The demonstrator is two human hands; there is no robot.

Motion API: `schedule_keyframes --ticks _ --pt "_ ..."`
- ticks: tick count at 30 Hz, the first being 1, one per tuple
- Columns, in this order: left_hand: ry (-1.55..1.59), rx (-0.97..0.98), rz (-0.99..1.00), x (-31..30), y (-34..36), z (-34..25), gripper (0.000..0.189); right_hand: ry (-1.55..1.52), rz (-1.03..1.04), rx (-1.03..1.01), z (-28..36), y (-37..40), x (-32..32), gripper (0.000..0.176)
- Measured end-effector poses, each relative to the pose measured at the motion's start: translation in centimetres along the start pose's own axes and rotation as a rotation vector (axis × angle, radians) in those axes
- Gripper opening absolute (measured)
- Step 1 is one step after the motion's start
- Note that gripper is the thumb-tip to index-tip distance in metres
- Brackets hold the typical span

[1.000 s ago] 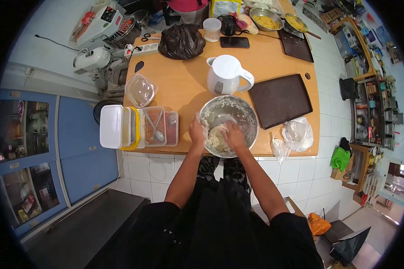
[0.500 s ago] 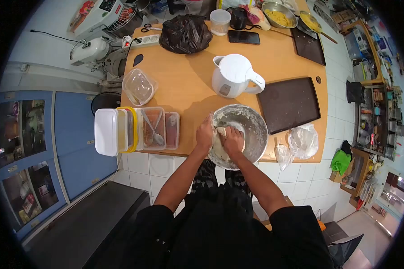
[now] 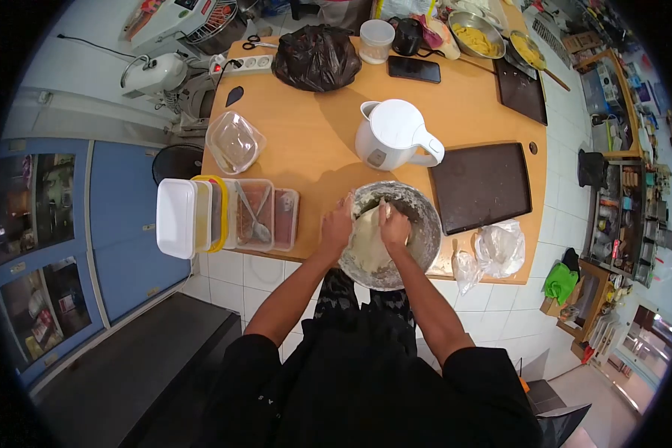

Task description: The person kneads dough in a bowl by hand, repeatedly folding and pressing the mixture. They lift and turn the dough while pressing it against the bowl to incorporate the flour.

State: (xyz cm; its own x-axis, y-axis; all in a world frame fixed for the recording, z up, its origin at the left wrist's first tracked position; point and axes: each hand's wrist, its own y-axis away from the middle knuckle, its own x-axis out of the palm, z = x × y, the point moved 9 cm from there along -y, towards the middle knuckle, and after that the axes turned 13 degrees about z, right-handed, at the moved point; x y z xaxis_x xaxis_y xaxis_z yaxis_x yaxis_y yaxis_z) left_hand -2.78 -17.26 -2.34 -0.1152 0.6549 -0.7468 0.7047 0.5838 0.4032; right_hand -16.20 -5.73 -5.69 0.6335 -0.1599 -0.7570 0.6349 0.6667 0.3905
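Observation:
Pale dough [image 3: 366,243] lies in a metal mixing bowl [image 3: 426,237] at the table's front edge. Flour and dough residue coat the bowl's inner wall. My left hand [image 3: 337,225] is closed on the bowl's left rim. Inside the bowl, my right hand [image 3: 395,227] has its fingers curled into the upper right part of the dough, and its fingertips are partly hidden. Just beyond the bowl stands a white electric kettle [image 3: 396,133].
A dark baking tray [image 3: 481,187] and a clear plastic bag [image 3: 500,250] lie right of the bowl. Plastic containers [image 3: 285,218] with a spoon stand left, near an open clear tub [image 3: 235,142]. A black bag [image 3: 317,58] and a phone [image 3: 414,69] are further back.
My right hand has shifted slightly up and right in the bowl, and more dough shows, stretched longer. My left hand stays at the rim. The view has shifted a little.

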Motion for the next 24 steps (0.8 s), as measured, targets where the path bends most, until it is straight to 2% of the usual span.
schedule_keyframes --ticks 2,5,8,12,14,19,22,24 --pt "-0.004 0.026 -0.050 0.2 -0.4 0.3 0.062 -0.056 0.039 -0.118 1.1 2.0 -0.7 0.038" --pt "-0.015 0.023 -0.036 0.1 -0.1 0.0 0.059 -0.148 0.197 -0.133 1.6 5.5 -1.3 0.035" --pt "-0.044 -0.042 -0.012 -1.2 -0.5 -0.7 0.059 -0.188 0.164 -0.238 1.9 8.9 -1.3 0.030" --pt "-0.082 -0.138 0.047 -0.4 -0.6 0.4 0.060 -0.152 0.209 -0.443 3.5 13.8 -2.4 0.036" --pt "-0.098 -0.123 0.036 0.0 -0.7 0.5 0.061 -0.106 0.334 -0.464 3.7 15.3 -2.3 0.041" --pt "-0.076 -0.104 0.051 -0.5 0.1 -0.5 0.057 0.016 0.414 -0.629 4.7 16.8 -3.0 0.040" --pt "-0.047 -0.049 0.027 -0.7 0.1 -0.8 0.053 0.146 0.398 -0.666 5.0 16.2 -2.5 0.036" --pt "-0.066 -0.055 0.059 -0.9 0.2 -1.4 0.050 0.122 0.427 -0.646 4.2 15.1 -0.8 0.038"
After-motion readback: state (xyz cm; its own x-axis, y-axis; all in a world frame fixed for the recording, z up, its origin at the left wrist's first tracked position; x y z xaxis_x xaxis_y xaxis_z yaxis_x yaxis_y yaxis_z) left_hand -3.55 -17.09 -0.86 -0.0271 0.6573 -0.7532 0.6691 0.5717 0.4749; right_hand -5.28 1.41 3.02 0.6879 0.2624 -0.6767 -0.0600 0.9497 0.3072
